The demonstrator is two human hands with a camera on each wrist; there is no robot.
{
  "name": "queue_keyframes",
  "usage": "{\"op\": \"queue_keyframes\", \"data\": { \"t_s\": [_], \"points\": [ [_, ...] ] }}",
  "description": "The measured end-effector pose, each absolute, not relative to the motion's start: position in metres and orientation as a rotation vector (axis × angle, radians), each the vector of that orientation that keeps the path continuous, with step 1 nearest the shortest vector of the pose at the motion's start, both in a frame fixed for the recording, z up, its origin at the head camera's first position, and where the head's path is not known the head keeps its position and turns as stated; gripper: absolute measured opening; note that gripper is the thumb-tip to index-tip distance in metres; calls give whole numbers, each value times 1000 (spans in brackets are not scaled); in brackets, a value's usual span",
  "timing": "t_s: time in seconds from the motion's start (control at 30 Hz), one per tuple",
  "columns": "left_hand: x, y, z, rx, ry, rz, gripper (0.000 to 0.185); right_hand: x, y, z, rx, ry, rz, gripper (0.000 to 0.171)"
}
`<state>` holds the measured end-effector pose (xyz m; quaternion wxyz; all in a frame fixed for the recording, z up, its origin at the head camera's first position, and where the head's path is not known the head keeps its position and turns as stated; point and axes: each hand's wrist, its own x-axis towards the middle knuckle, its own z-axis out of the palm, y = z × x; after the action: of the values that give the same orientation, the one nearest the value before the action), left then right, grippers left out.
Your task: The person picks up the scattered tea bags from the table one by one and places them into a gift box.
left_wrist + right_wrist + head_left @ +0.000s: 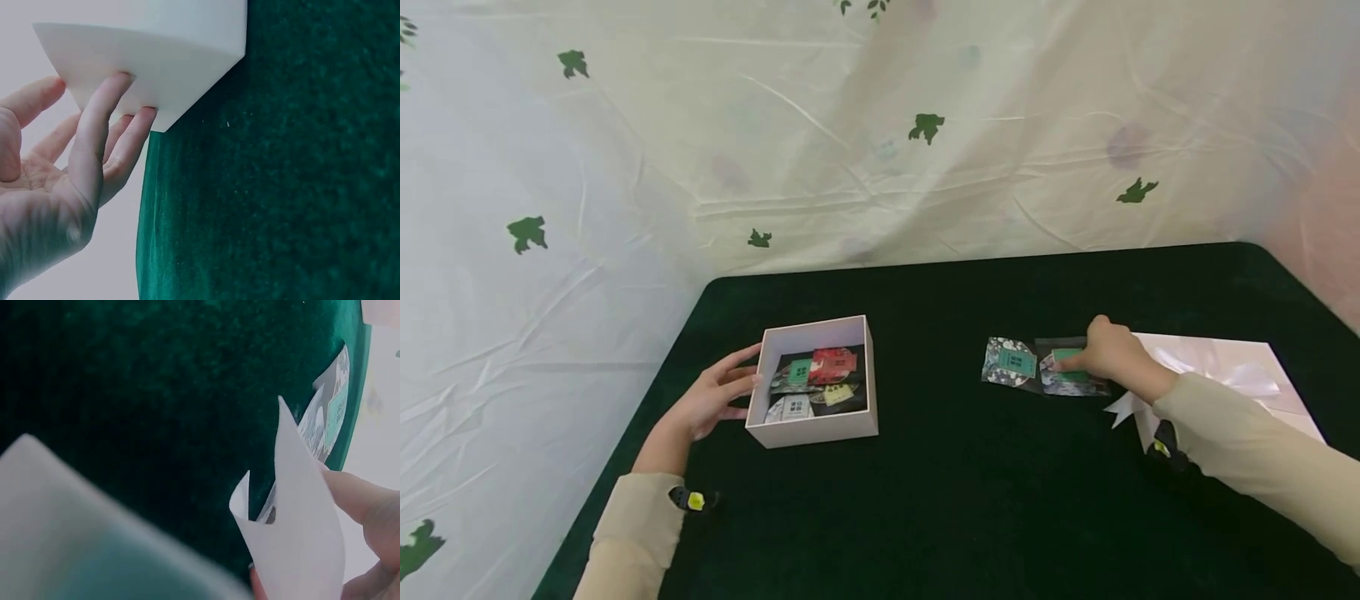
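Note:
On the left, a pale open box (812, 433) holds several patterned sachets with red, green, yellow and white labels. My left hand (711, 396) rests its fingertips against the box's left wall; in the left wrist view its spread fingers (87, 156) touch that white wall. Over on the right, my right hand (1116, 354) is on a green-labelled sachet (1071, 383), thumb at one side; its other fingers are mostly hidden. A second green-labelled sachet (1011, 362) lies just left of it. In the right wrist view, white ribbon (306, 506) covers part of the hand.
A pale pink lid (1288, 383) with a white ribbon bow (1240, 379) lies under my right forearm. Dark green cloth (925, 500) covers the table. A white curtain with green leaf shapes (865, 167) hangs behind the table and at its left.

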<state>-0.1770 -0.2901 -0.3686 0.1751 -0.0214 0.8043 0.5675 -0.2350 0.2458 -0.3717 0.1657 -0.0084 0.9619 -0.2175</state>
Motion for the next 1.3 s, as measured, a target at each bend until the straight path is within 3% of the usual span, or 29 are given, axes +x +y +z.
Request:
{"op": "queue_keyframes", "data": {
  "t_s": [0.33, 0.67, 1.3],
  "points": [
    [-176, -288, -362, -65, 2300, 1604, 67, -243, 256, -372, 7, 2678, -802, 78],
    [-176, -283, -360, -75, 2348, 1604, 62, -247, 268, -366, 72, 2442, -1118, 55],
    [-177, -273, -361, -41, 2351, 1609, 61, -240, 256, -340, -105, 2386, -1304, 44]
  ]
}}
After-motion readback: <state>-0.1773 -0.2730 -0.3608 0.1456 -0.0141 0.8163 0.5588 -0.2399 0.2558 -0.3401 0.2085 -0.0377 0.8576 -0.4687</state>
